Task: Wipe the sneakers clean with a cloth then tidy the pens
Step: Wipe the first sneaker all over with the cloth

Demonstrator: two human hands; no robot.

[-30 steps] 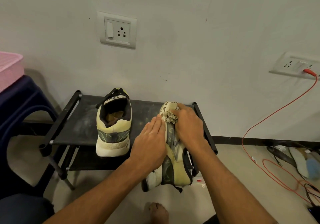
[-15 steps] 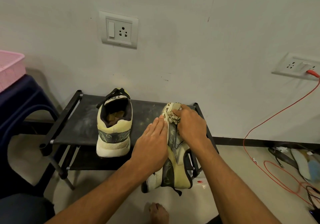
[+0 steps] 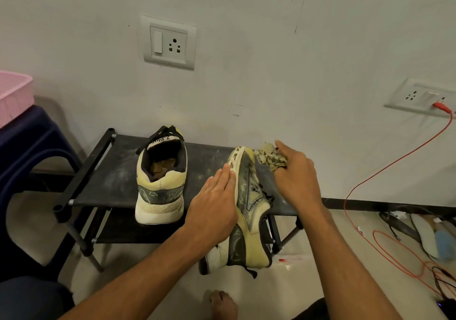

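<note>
A worn yellow-and-grey sneaker point(image 3: 249, 196) lies tipped on its side, sole against our flat left hand point(image 3: 212, 211). Its upright twin point(image 3: 160, 183) stands left of that hand. Our right hand point(image 3: 296, 179) grips a crumpled speckled cloth point(image 3: 270, 158).

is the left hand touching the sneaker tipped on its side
Touching. The head view shows the left hand lying flat against the tipped sneaker, straight fingers on its sole with no gap.

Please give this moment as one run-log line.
step: wipe sneakers | left hand: flat on tilted sneaker | right hand: holds cloth beside toe | other sneaker: upright on rack
</note>
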